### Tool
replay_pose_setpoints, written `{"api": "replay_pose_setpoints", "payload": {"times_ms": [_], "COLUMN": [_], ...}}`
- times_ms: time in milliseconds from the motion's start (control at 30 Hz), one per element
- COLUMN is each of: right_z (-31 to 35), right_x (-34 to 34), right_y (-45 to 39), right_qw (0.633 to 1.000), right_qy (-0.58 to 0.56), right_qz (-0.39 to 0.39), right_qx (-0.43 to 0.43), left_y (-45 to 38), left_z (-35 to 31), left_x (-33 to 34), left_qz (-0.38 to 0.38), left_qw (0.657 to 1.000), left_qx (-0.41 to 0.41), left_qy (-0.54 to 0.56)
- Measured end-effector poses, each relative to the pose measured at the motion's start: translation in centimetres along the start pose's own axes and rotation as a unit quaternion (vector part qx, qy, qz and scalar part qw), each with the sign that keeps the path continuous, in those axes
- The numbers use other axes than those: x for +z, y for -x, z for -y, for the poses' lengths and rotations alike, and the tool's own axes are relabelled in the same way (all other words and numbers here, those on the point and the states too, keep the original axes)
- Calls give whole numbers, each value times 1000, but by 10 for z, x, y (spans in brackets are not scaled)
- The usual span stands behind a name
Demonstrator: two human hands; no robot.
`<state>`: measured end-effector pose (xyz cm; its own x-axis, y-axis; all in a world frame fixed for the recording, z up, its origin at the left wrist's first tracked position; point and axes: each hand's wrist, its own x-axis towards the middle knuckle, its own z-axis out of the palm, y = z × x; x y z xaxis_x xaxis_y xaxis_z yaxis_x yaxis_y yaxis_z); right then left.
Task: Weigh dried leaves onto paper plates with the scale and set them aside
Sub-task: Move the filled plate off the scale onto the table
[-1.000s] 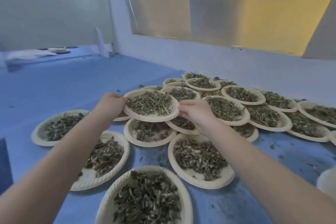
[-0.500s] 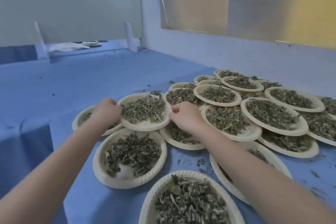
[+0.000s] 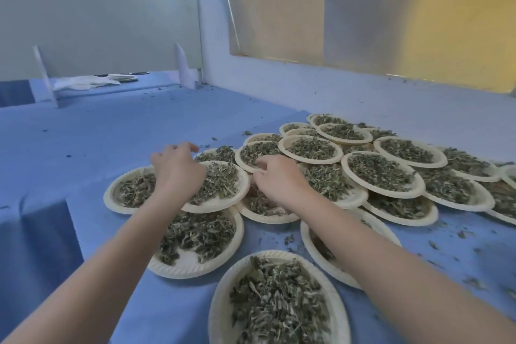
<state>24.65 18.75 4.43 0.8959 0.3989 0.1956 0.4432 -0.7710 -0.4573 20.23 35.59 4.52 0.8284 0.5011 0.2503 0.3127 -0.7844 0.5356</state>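
Blue cloth table | leaf plate set on others | left hand, right hand loosely curled, empty

Filled plate now set down overlapping neighbours, left hand off its rim, right hand loosened

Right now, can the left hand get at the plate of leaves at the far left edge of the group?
Probably yes. The left hand hovers just beside that far-left plate, whose left part lies bare on the blue cloth. Only its right edge is tucked under the just-placed plate.
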Motion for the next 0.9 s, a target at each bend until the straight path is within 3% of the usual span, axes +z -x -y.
{"api": "replay_pose_setpoints", "payload": {"times_ms": [200,433,600,800,900], "right_z": [-3,-80,-157,-239,-257], "right_x": [-73,-186,-244,-255,-251], "right_y": [60,179,267,326,334], "right_qw": [998,984,960,918,912], "right_qy": [16,83,114,190,173], "right_qz": [-65,-111,-122,-81,-99], "right_qx": [-10,110,227,338,358], "left_y": [68,169,246,303,301], "left_z": [-110,-240,-322,-362,-365], "left_x": [2,27,68,119,123], "left_qz": [69,155,231,197,178], "left_qw": [974,925,889,909,918], "left_qx": [162,269,370,366,353], "left_qy": [142,220,138,12,-40]}}
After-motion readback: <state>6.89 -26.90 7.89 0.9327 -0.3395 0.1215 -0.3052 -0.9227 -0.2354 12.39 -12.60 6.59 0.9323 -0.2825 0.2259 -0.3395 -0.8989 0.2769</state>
